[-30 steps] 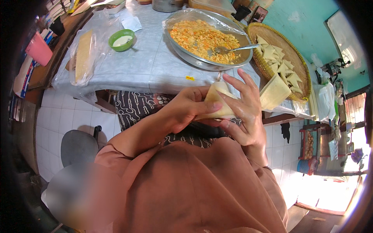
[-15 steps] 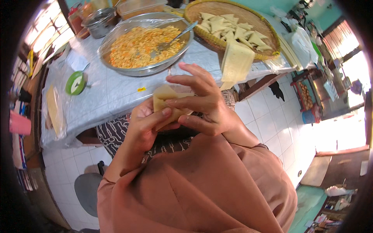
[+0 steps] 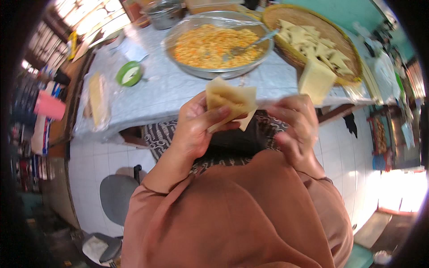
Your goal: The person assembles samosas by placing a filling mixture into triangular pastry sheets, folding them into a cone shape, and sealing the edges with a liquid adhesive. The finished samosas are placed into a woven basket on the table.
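Since the earlier frame, the right hand (image 3: 298, 128) has drawn off the wrapper (image 3: 245, 94) and stands apart from it. From the head camera, a pale blue cloth covers the table (image 3: 154, 96). On it, the steel bowl (image 3: 214, 70) holds orange-yellow filling (image 3: 199, 47) and a spoon (image 3: 258, 41); the green bowl (image 3: 126, 81) and a plastic packet (image 3: 97, 100) lie to the left. Folded triangles (image 3: 310, 41) fill part of a woven tray (image 3: 326, 24) at right, beside squares (image 3: 317, 80) by the near edge. White tiles (image 3: 105, 156) and a grey chair (image 3: 117, 196) show below, a turquoise wall (image 3: 337, 18) behind. Raised over the lap, the left hand (image 3: 194, 127) pinches the wrapper between thumb and fingers. The right hand's fingers are bent, parted and blurred.
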Motion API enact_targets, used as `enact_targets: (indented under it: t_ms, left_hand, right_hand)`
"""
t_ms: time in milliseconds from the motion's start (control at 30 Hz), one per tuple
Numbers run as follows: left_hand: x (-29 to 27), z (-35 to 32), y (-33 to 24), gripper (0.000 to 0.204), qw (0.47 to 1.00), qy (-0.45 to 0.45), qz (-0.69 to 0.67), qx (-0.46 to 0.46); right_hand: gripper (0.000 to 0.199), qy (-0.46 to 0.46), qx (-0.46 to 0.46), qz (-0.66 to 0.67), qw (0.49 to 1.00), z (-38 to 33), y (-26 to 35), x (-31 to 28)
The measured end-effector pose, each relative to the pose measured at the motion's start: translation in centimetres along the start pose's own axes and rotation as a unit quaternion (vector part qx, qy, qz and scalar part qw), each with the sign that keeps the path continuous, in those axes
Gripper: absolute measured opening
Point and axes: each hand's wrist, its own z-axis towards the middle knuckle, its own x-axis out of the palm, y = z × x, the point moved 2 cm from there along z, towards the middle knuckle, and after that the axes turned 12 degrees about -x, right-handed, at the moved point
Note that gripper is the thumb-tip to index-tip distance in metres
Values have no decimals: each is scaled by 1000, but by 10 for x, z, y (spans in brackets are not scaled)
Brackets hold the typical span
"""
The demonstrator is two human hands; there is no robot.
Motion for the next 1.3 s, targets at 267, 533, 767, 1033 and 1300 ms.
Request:
enact_targets:
  t_ms: [267,533,767,1033,1300]
  left_hand:
    - [19,-5,6,30,995,46,-82,24]
    - [25,-7,17,33,996,73,43,36]
    - [18,0,26,20,996,68,24,61]
    - [15,11,41,19,990,48,-2,130]
    - [10,13,48,29,993,64,-68,71]
  right_hand:
    - [49,117,387,539,739,-2,15,50]
    - [106,-125,369,653,649,-5,10,65]
    - [75,-123,351,563,738,-19,0,65]
    - [53,-124,290,490,813,-33,-6,72]
    - [39,-139,315,436,832,-38,-9,72]
